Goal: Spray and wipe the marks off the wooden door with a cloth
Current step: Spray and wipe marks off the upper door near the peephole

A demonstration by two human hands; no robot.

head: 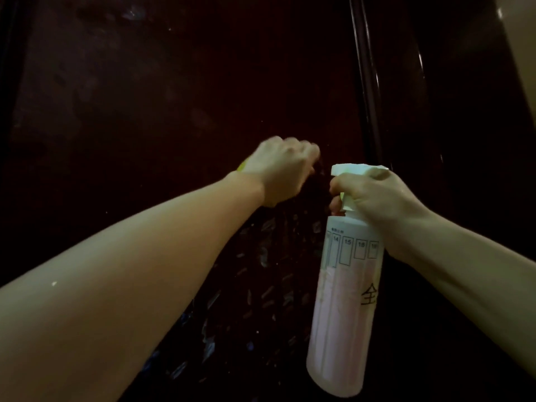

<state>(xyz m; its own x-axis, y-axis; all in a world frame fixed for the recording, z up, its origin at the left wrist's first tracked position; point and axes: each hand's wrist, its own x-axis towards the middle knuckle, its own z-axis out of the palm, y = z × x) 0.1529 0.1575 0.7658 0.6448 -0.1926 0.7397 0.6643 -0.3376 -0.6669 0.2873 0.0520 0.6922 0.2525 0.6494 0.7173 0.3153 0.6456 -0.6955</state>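
My left hand (282,166) is up against the door (179,91), knuckles toward me, fingers curled and blurred; a sliver of yellow cloth (241,166) shows at the hand's left edge, the rest hidden under the palm, so I take it the fingers are bunched on the cloth, though I cannot see the grip itself; the hand sits about mid-height on the dark panel, nearer its right edge than its left.

My right hand (377,195) grips the neck of the bottle (345,300); the thumb lies over the back of the white spray head (352,169), the fingers wrap the front at the trigger; the bottle hangs upright below my fist, pale pink inside, with numbered boxes and a black character on its side; its nozzle points at the door, just beside my left hand's knuckles but apart from them.

Pale marks (266,250) speckle the door below my left hand, running down toward the bottom edge, between my two forearms; a raised moulding (367,82) borders the panel on the right.
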